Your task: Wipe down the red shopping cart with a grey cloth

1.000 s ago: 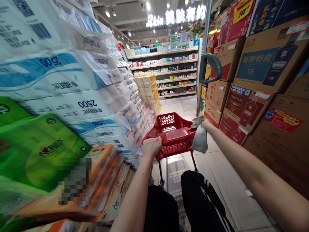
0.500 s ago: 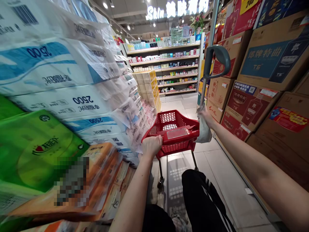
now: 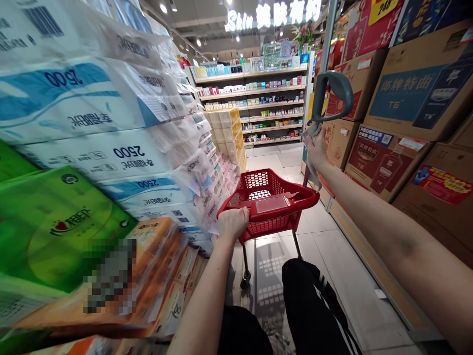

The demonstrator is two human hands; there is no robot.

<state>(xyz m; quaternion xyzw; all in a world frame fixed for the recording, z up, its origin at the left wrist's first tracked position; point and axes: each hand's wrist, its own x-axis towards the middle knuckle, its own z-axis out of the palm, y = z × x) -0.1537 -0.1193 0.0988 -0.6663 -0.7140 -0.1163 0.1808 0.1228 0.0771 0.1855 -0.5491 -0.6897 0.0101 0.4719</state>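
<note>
My left hand [image 3: 232, 223] grips the near rim of a red plastic shopping cart [image 3: 266, 180], whose basket holds a flat grey-and-red panel at its front edge. My right hand [image 3: 317, 154] is raised above the cart's right corner, pinching a crumpled grey cloth [image 3: 313, 173] that hangs below it. That hand is next to a metal pole with a curved grey handle [image 3: 334, 88]. The cart stands on small wheels in front of my legs.
Plastic-wrapped stacks of toilet paper and tissue packs [image 3: 99, 148] tower close on the left. Cardboard liquor cartons [image 3: 384, 162] are stacked on the right. Shelves of cosmetics [image 3: 251, 103] stand ahead, beyond a tiled aisle floor [image 3: 332, 246].
My right hand has risen from the cart's right corner toward the pole, lifting the grey cloth with it. My left hand stays on the rim, and the view has shifted slightly.
</note>
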